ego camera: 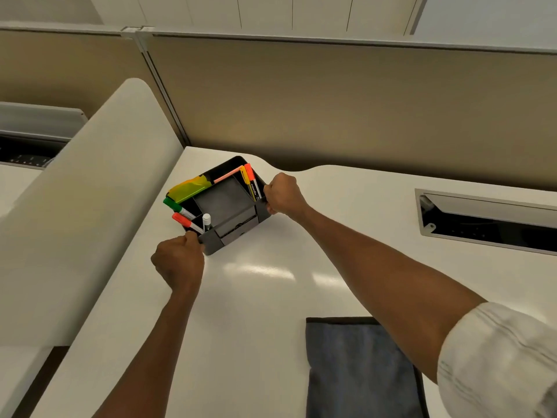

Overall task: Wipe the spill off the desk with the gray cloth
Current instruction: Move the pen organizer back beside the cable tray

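Head view: left hand [177,260] curled tight, pinching near-left corner of black desk organizer [221,206]. Markers inside; one barrel carries dark lettering, too blurred to read. Right hand [281,193] fisted on organizer's right rim. Gray cloth [360,369] lies flat on white desk [265,285], near edge, untouched, long axis running toward the viewer.

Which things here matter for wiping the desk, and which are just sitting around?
For the job: gray cloth, desk, left hand and right hand gripping the black organizer.

Just there: markers, cable tray, partition.
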`<state>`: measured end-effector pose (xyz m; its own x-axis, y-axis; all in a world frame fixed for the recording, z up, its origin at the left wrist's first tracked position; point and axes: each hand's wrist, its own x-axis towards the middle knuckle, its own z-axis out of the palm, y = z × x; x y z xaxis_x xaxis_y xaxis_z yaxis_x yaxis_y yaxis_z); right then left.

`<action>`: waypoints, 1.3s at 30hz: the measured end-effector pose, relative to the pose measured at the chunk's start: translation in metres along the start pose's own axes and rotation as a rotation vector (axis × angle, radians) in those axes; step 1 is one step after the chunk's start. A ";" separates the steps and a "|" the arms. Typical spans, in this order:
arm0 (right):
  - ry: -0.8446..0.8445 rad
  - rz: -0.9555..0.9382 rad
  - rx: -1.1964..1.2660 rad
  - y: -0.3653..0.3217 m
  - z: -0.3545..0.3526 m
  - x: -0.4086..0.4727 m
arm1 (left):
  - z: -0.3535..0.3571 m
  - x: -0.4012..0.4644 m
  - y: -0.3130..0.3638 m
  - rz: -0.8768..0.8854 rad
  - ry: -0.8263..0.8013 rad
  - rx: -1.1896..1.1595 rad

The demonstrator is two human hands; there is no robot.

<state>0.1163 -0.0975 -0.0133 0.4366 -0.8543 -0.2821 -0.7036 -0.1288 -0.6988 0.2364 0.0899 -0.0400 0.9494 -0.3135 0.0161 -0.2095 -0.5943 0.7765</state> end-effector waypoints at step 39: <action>0.577 0.336 0.269 0.202 -0.161 -0.097 | 0.146 -0.114 0.156 0.408 -0.614 0.012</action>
<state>-0.1585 -0.1218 -0.0214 -0.1974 -0.9655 -0.1699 -0.5532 0.2528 -0.7938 0.0610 -0.0751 -0.0131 0.4941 -0.8676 -0.0563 -0.5239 -0.3488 0.7771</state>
